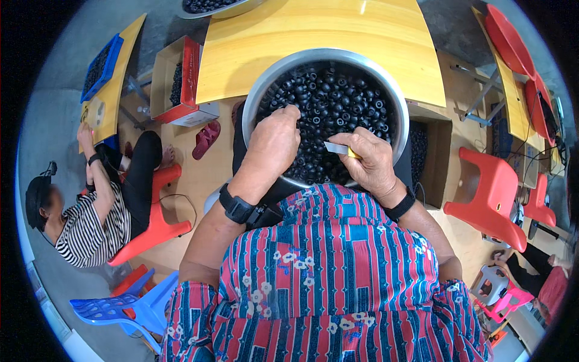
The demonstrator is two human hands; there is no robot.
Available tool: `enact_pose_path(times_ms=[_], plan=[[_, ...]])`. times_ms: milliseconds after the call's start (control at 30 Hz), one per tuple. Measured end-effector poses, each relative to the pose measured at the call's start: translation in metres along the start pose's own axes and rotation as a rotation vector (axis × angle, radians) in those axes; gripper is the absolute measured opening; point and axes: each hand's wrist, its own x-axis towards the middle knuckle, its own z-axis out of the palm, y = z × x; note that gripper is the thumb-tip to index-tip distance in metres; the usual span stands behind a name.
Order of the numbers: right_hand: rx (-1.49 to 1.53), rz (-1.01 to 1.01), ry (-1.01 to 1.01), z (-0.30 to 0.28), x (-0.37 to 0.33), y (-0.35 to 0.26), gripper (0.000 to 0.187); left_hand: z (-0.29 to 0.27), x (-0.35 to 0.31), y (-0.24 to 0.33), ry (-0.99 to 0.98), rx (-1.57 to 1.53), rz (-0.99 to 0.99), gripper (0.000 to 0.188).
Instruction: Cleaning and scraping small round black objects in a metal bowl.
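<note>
A wide metal bowl (400, 99) sits at my lap, full of small black round pieces with holes (338, 99), like beads or rings. Over the bowl's left side, my left hand (274, 142) is closed, its fingertips curled above the pieces. Whatever those fingers pinch, if anything, is hidden. My right hand (371, 161) grips a small cutter knife (336, 148) with a yellow handle. Its flat grey blade points left across the bowl, toward my left hand but apart from it.
A yellow wooden table (319, 27) stands just beyond the bowl, with another metal bowl (220, 9) at its far left. Cardboard boxes (166, 78) flank me. A seated person (90, 223) works at the left. Red stools (482, 196) stand at the right.
</note>
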Motion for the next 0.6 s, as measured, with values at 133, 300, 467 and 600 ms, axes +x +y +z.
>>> enact_pose_path(times_ms=[133, 300, 467, 600], plan=[[0.011, 0.014, 0.013, 0.002, 0.000, 0.002, 0.021, 0.001, 0.004, 0.001, -0.025, 0.036, 0.001, 0.022], [0.073, 0.116, 0.050, 0.001, -0.001, 0.003, 0.020, -0.004, 0.002, 0.008, -0.049, -0.275, -0.062, 0.018], [0.256, 0.265, 0.053, 0.005, 0.003, 0.005, 0.028, 0.008, -0.006, 0.010, -0.099, -0.807, -0.069, 0.013], [0.332, 0.234, -0.023, 0.008, -0.002, 0.017, 0.029, 0.005, -0.010, 0.022, -0.286, -1.098, -0.271, 0.014]])
